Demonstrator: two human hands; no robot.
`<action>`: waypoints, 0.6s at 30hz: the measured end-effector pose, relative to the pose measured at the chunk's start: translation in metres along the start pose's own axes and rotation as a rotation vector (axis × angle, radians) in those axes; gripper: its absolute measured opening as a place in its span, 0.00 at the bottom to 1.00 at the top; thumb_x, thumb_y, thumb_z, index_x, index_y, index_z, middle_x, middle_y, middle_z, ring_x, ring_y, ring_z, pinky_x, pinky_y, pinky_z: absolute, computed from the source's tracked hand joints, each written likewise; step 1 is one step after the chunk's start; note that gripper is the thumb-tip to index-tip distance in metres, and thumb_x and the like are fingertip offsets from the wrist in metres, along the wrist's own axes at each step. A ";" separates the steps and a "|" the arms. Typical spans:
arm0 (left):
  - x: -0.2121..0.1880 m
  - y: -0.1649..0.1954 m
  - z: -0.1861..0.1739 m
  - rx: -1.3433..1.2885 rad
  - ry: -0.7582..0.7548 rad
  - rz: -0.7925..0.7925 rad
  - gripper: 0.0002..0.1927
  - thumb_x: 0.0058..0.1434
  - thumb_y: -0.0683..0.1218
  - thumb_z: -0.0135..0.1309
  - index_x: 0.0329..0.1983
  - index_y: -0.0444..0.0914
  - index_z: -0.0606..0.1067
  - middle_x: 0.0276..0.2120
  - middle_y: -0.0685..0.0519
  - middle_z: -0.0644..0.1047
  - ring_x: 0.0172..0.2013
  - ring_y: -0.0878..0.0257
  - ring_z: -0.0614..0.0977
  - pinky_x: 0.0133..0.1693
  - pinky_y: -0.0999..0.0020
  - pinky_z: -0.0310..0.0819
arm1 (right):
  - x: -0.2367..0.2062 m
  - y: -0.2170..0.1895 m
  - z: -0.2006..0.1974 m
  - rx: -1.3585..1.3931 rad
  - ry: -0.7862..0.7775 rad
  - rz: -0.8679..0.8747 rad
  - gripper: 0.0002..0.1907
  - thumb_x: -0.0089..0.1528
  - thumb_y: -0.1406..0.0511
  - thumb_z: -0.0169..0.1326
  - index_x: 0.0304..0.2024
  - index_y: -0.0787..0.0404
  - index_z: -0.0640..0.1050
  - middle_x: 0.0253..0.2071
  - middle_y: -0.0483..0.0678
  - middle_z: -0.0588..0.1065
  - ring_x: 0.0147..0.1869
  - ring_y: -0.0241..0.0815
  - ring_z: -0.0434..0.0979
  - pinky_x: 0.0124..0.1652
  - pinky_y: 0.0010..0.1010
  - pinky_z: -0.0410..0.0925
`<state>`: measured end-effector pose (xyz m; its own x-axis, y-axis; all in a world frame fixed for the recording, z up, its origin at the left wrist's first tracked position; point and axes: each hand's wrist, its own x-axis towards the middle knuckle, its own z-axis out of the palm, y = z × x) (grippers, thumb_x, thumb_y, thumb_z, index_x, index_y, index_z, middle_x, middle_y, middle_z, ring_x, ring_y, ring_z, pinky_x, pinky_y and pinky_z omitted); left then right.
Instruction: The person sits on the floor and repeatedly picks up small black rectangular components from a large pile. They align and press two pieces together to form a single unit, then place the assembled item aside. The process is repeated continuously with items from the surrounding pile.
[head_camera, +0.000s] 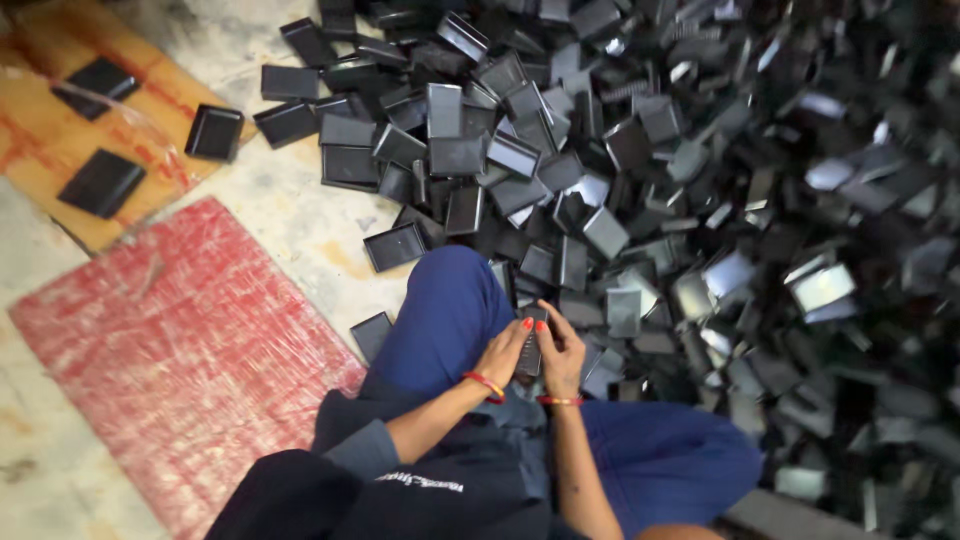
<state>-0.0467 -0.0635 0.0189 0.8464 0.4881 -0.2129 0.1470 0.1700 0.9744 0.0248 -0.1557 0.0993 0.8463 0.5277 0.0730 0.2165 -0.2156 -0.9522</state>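
I sit cross-legged in blue trousers on the floor. My left hand (500, 355) and my right hand (563, 352) meet in front of my knee, both closed around one small black rectangular piece (530, 350). The piece stands upright between my fingers, and much of it is hidden by them. Each wrist wears a red-and-orange band. A large heap of similar black rectangular tray-like pieces (640, 180) spreads right in front of my hands and to the right.
A red mat (180, 350) lies on the stone floor at my left. An orange cardboard sheet (40, 140) at the upper left carries a few black pieces (213, 131). One stray piece (371, 334) lies beside my left knee (450, 300).
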 end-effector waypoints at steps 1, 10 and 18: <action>-0.001 0.001 -0.001 0.057 -0.009 0.033 0.34 0.73 0.67 0.32 0.59 0.36 0.72 0.54 0.38 0.78 0.59 0.43 0.76 0.57 0.57 0.68 | -0.003 0.001 -0.001 -0.025 0.014 -0.010 0.22 0.62 0.65 0.57 0.59 0.60 0.79 0.53 0.50 0.79 0.53 0.39 0.78 0.54 0.29 0.70; -0.038 0.074 -0.028 0.479 -0.348 0.254 0.33 0.49 0.62 0.67 0.51 0.36 0.78 0.36 0.41 0.83 0.38 0.50 0.87 0.41 0.60 0.78 | -0.014 0.009 -0.021 -0.320 0.293 -0.052 0.19 0.64 0.56 0.59 0.30 0.65 0.75 0.27 0.54 0.75 0.30 0.47 0.74 0.35 0.37 0.67; -0.037 0.005 -0.028 0.493 -0.197 0.294 0.25 0.49 0.61 0.70 0.35 0.36 0.81 0.28 0.46 0.82 0.31 0.53 0.85 0.34 0.60 0.77 | -0.015 0.028 -0.018 -0.386 0.226 -0.064 0.20 0.69 0.55 0.54 0.34 0.67 0.79 0.22 0.56 0.72 0.25 0.47 0.68 0.29 0.39 0.61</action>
<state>-0.0917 -0.0565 0.0296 0.9595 0.2785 0.0417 0.0725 -0.3874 0.9190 0.0269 -0.1850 0.0767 0.9009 0.3666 0.2323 0.4016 -0.5011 -0.7666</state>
